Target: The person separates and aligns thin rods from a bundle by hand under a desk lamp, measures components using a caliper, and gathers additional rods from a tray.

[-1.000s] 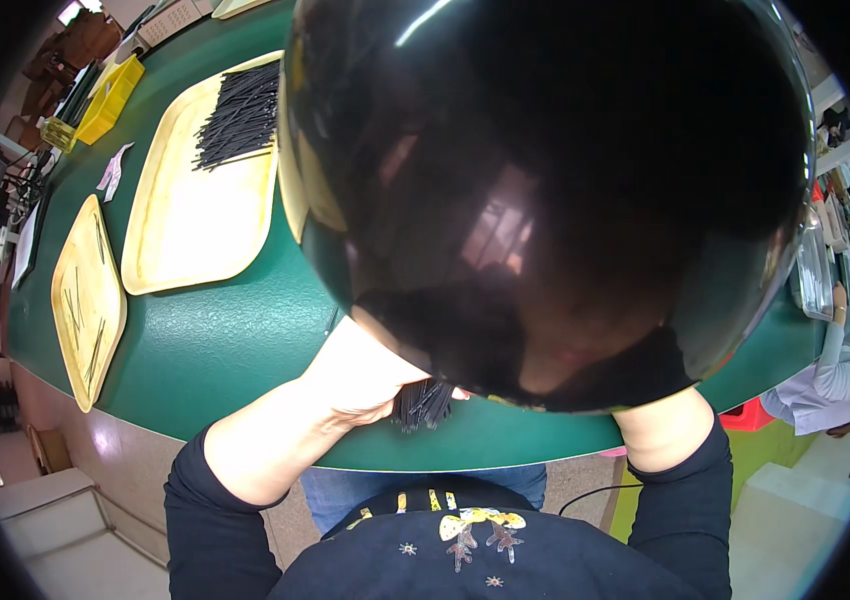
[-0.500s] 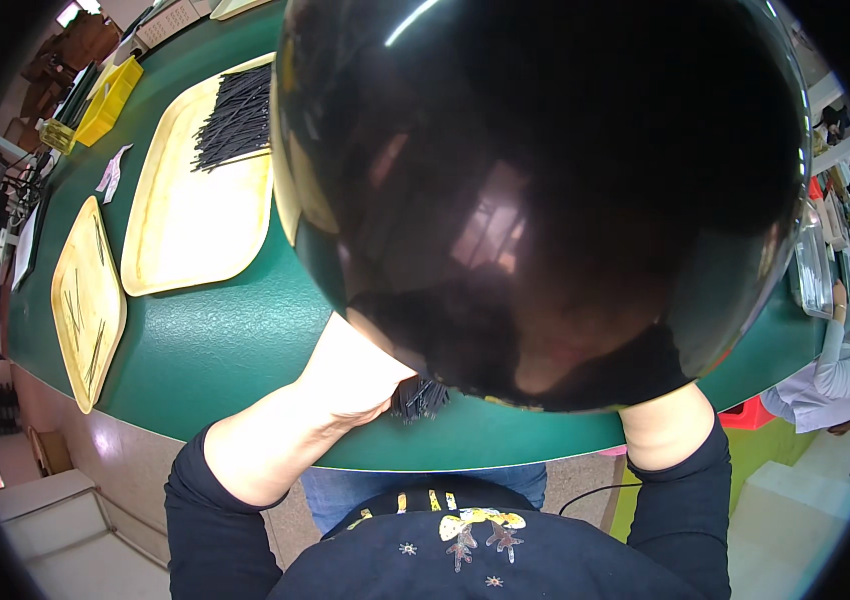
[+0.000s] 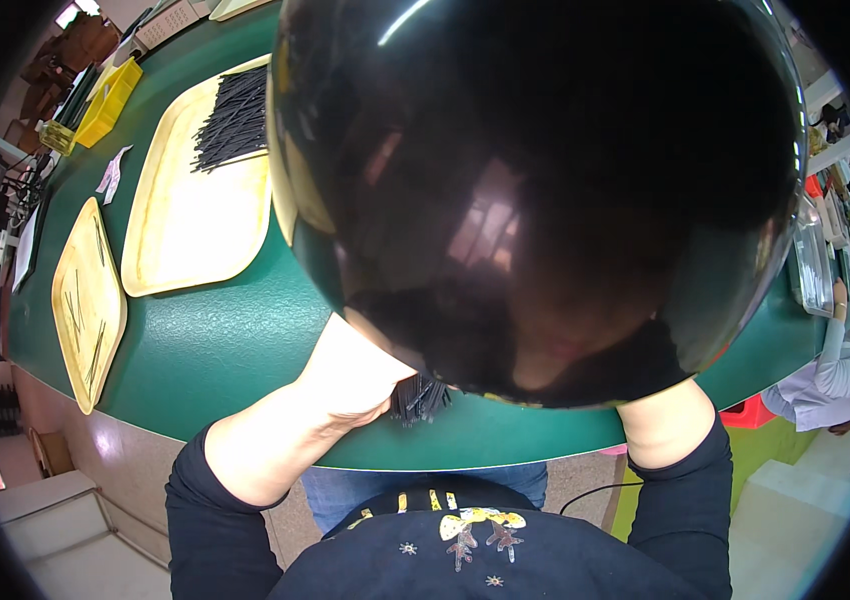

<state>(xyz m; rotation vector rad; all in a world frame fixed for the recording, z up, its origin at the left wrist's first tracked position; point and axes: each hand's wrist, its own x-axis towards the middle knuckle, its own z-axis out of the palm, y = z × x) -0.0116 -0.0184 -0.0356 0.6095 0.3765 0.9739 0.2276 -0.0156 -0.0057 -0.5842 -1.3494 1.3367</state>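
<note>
A large glossy black dome (image 3: 545,200) hangs over the table and covers most of the work spot. My left hand (image 3: 363,375) reaches under its lower left edge, curled, with its fingers out of sight. From the curled side of that hand poke the ends of a bundle of thin black strips (image 3: 420,402), which it appears to hold. On the other side, my right wrist (image 3: 667,415) goes under the dome's lower right edge. The right hand itself is hidden, so what it touches cannot be seen.
On the green table (image 3: 215,345), a cream tray (image 3: 195,230) bears a pile of black strips (image 3: 235,118). Left of it lies a smaller tray (image 3: 110,345) with several loose strips. A yellow bin (image 3: 110,100) stands farther back. At far right, a person (image 3: 835,375) works beside clear containers (image 3: 811,265).
The dome appears shifted very slightly to the left and up in the picture. Both arms keep almost the same pose, and the bundle's ends have barely moved.
</note>
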